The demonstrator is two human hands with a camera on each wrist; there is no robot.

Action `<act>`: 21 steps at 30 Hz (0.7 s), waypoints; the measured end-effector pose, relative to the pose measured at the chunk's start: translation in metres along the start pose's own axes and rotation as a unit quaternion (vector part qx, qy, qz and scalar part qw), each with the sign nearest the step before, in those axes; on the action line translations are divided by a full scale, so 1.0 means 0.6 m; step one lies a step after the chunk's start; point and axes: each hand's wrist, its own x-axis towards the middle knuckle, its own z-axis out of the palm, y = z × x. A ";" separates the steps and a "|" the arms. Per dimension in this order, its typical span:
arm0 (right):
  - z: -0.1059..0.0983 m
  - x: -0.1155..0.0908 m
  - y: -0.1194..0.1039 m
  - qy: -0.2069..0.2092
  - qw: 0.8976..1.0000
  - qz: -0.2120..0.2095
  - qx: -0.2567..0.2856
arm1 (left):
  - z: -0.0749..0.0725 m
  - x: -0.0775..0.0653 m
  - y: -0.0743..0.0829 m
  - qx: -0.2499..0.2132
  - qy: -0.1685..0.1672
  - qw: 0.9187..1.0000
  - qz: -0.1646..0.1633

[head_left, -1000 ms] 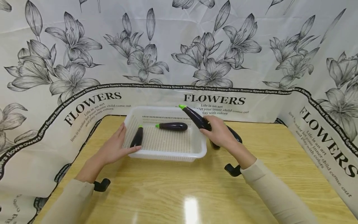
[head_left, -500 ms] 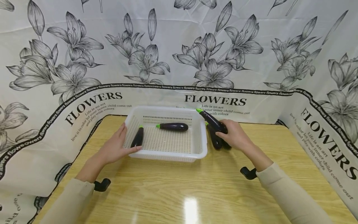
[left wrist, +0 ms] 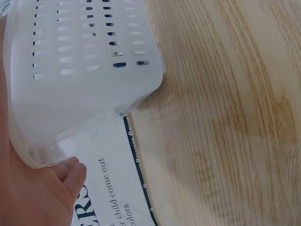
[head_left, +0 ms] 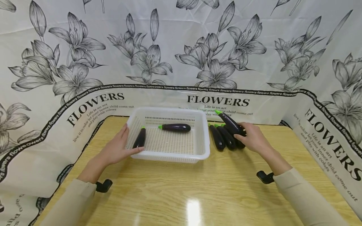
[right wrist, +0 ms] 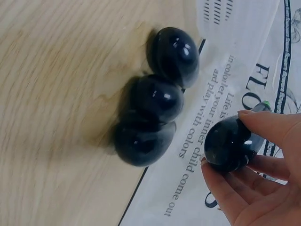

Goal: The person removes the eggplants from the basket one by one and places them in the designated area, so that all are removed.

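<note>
My right hand grips a dark purple eggplant with a bright green stem end, tilted in the air above the right end of a row. Three more eggplants lie side by side there. In the right wrist view, thumb and fingers close round the held eggplant, apart from the three below. My left hand holds the left end of a white plastic basket, thumb over the front rim. Inside lie two eggplants, one eggplant crosswise near the back, another eggplant against the left end.
The basket stands on a wood-grain table. A white cloth printed with flowers and lettering hangs behind and along both sides. Each wrist wears a black camera mount, the right mount just above the tabletop.
My right hand has moved right with its eggplant, from over the basket's right rim to above the far end of the row. The row is now more exposed. The left hand stays put.
</note>
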 end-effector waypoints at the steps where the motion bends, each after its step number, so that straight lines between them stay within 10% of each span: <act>1: -0.001 -0.001 0.006 0.000 1.000 0.001 -0.002 | 0.000 0.000 0.000 0.000 -0.001 1.000 0.000; 21: -0.006 -0.004 0.086 -0.002 0.999 0.042 -0.012 | 0.000 -0.001 0.002 0.002 0.004 1.000 0.003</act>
